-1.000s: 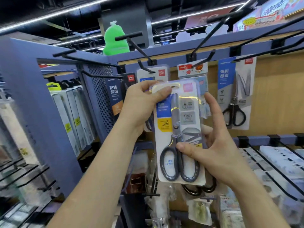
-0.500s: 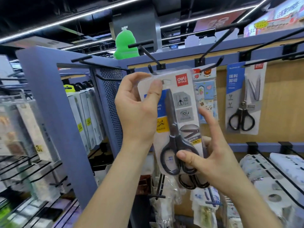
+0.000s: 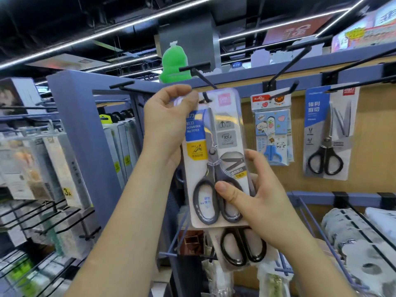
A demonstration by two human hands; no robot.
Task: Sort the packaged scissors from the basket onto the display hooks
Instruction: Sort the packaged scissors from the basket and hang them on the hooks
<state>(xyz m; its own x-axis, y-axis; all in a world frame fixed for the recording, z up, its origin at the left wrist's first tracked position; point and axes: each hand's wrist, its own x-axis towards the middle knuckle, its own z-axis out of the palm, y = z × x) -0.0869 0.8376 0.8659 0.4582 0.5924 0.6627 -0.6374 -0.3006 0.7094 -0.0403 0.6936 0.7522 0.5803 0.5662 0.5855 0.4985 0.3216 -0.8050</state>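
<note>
Grips with the right hand (image 3: 257,200) the lower end of a clear plastic blister pack of grey-handled scissors (image 3: 214,146), thumb across the handles; pinches its top left corner with the left hand (image 3: 165,125). Holds the hang hole at a black metal hook (image 3: 205,97). Faces, farther right, a hanging blue cartoon-printed scissors pack (image 3: 272,129).

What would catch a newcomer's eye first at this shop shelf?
A blister pack of grey-handled scissors, held centre: the left hand pinches its top at a black hook, the right hand grips its bottom. Behind, top centre, stands a bright green bottle shape; a cartoon scissors pack hangs to the right.
</note>
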